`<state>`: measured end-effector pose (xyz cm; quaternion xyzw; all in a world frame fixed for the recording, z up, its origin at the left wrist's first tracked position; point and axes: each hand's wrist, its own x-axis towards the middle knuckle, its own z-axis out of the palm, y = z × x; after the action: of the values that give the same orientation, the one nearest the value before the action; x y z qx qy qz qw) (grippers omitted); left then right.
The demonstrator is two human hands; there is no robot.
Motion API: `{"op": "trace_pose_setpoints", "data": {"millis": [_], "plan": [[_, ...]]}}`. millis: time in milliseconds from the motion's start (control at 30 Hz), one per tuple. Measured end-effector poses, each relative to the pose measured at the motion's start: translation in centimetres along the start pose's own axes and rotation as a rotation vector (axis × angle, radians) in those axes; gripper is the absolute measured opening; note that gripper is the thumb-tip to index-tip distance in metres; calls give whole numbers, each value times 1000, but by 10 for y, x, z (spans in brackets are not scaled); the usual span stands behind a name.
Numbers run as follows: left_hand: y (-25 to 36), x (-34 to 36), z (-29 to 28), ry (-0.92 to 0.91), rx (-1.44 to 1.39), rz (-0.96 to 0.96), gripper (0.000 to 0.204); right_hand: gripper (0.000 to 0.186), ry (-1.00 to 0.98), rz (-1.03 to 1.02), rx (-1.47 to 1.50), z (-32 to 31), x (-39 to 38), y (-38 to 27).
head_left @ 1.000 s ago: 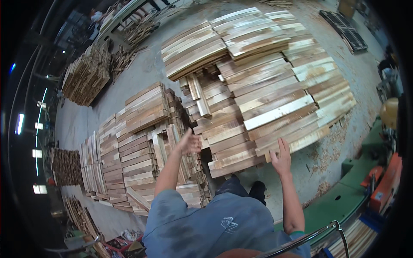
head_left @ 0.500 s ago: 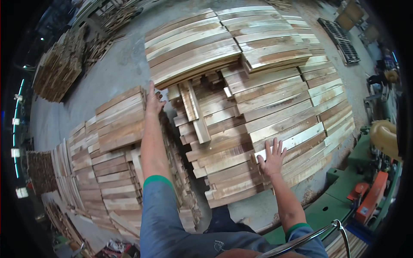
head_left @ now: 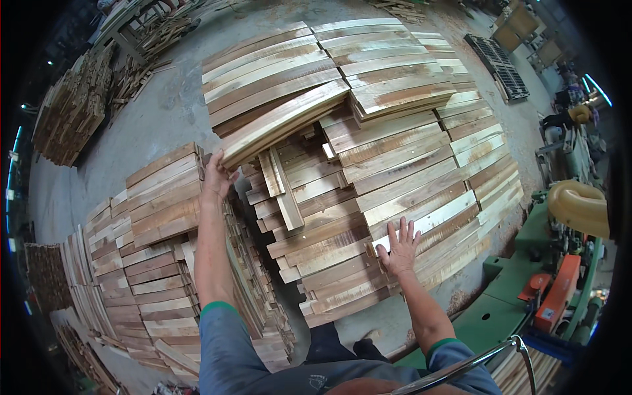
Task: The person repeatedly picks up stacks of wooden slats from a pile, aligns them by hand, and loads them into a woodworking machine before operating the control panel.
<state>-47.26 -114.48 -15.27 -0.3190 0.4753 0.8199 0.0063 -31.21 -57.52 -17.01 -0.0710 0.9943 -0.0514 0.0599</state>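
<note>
My left hand (head_left: 216,178) is closed round the left end of a short stack of wooden boards (head_left: 286,122) at the front of the raised far-left pile. That end is angled out toward me, while the right end stays close to the pile. My fingers are partly hidden behind the wood. Lying flat with its fingers spread, my right hand (head_left: 399,249) rests on the near boards, by the left end of a pale board (head_left: 441,222). Between my hands, a narrow loose strip (head_left: 289,209) lies across the lower, uneven layer of boards.
A second board stack (head_left: 161,197) stands at the left, beyond a narrow dark gap. To the right is a green machine (head_left: 490,319) with an orange part (head_left: 558,289) and a yellowish hose (head_left: 579,207). A black pallet (head_left: 497,66) lies on the floor at far right.
My left hand has come nearer with the board stack, swinging its left end out from the raised pile. My right hand stays on the near boards. The whole view has shifted slightly.
</note>
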Motion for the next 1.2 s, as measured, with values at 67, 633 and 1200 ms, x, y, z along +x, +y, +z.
{"op": "trace_pose_setpoints", "data": {"millis": [67,633,1200], "plan": [[-25,-42,17,29,-31,24,56,83,31,-15,-11,1,-5,3],[-235,-323,214,147,-33,114,77,49,-543,373,1867,-66,97,-110],[-193,-449,216,-936,-812,-489,109,99,-736,273,2739,-186,-269,-83]]}}
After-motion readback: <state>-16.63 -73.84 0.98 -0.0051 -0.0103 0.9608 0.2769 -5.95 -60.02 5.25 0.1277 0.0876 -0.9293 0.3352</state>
